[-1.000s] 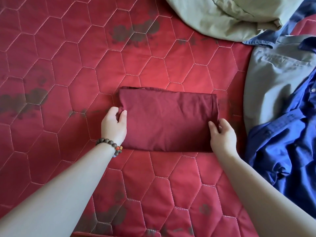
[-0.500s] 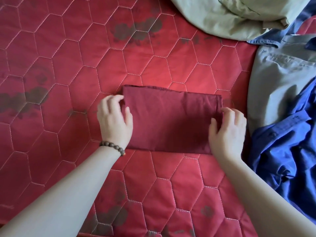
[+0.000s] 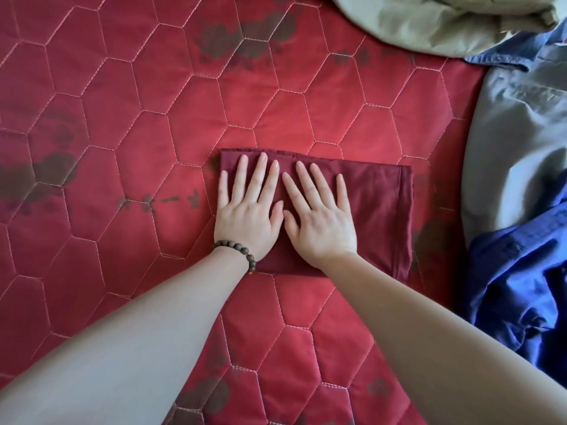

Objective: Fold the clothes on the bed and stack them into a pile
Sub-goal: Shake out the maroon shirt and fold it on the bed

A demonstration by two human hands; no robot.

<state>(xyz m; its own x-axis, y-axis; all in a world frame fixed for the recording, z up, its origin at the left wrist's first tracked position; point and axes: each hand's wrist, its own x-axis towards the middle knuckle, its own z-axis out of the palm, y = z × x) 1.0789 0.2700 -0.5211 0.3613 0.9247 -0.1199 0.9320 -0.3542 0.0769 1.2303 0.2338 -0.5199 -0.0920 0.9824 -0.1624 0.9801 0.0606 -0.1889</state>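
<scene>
Two hands: both lie flat, side by side, on the folded maroon garment (image 3: 377,207) at the centre of the frame, in the one head view.
Left hand (image 3: 247,220): fingers straight and spread, palm down on the left part of the cloth; nothing is gripped. A bead bracelet (image 3: 237,250) sits at the wrist.
Right hand (image 3: 322,227): likewise an open grip, fingers straight, palm pressing the middle of the cloth, thumb almost touching the left thumb.
Why flat: spread palms probably press out air and creases so the fold stays neat.
Maroon garment: a tidy rectangle on the red quilted bed cover (image 3: 122,118), its right part uncovered, edges roughly squared.
Why there: the bare patch of bed gives room to fold, away from the unfolded heap.
Still to fold: an olive garment (image 3: 429,23) at upper right, a grey garment (image 3: 515,133) at the right edge, and a blue shirt (image 3: 521,286) at lower right, all rumpled and overlapping.
Stage: judging by this, the first piece is nearly done; no pile is visible yet.
</scene>
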